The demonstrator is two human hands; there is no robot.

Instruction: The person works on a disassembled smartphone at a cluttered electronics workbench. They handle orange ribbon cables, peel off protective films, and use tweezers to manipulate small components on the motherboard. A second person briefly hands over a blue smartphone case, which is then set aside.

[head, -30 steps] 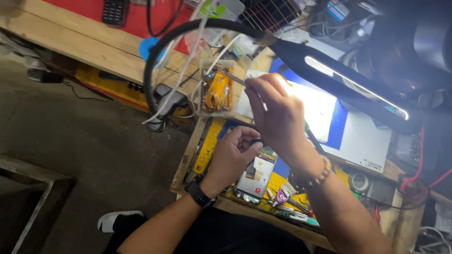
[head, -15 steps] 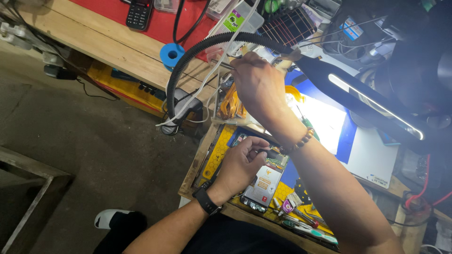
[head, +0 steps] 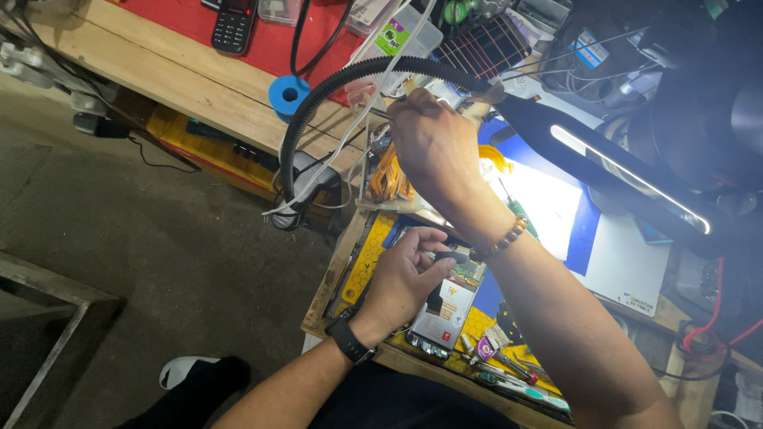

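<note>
Your right hand (head: 433, 147) reaches to the far side beneath the black gooseneck hose (head: 318, 103), which arches over that corner and hems you in from above and the left. The lamp bar (head: 628, 171) blocks the right. White cables (head: 373, 87) hang across the same gap. Near you, your left hand (head: 405, 274) and the opened phone (head: 445, 306) fill the surface (head: 199, 75). Small tools (head: 509, 373) crowd the near edge.

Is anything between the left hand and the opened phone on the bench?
Nothing visible: the left hand rests directly on the opened phone. The right hand is raised farther back beside the lamp's flexible neck, its forearm crossing above the phone's far end.
</note>
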